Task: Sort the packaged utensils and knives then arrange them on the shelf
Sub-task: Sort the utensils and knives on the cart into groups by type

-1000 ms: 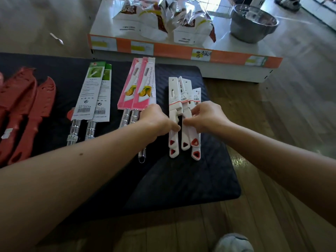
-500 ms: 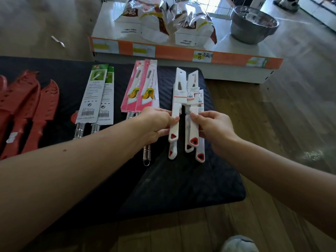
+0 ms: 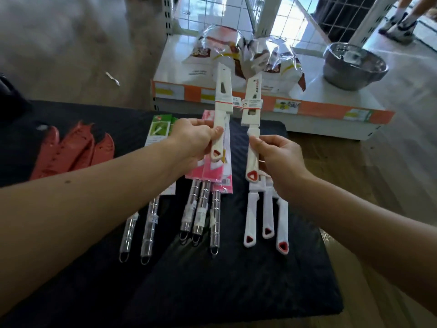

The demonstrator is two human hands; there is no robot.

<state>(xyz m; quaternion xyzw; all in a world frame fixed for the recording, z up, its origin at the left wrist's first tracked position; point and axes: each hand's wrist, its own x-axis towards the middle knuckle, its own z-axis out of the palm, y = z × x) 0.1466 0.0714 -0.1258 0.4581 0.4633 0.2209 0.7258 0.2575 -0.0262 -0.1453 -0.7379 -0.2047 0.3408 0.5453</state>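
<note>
**One white knife in each hand, both held up over the mat**

Head cam view: the left hand (image 3: 191, 140) has its fingers curled round the handle of a white sheathed knife (image 3: 223, 102), with the thumb pressed on the grip and the blade end pointing up and away. The right hand (image 3: 279, 157) pinches the handle of a second white sheathed knife (image 3: 252, 107) between thumb and fingers, also roughly upright. The two knives sit side by side, close together but not touching.

Right under the right hand, three more white knives (image 3: 268, 214) lie in a row on the black mat (image 3: 212, 280), red-triangle handle ends toward the person. Below the left hand are the pink-carded utensils (image 3: 212, 171) with steel handles. Under that forearm, further out to the left, are the green-carded utensils (image 3: 158, 129). Way off to the left of the left hand lies a bunch of red knives (image 3: 78, 152).

Past both hands is the bottom shelf (image 3: 319, 107) with its orange price strip. It carries some snack bags (image 3: 269, 60), plus a steel bowl (image 3: 354, 65) out beyond the right hand.
</note>
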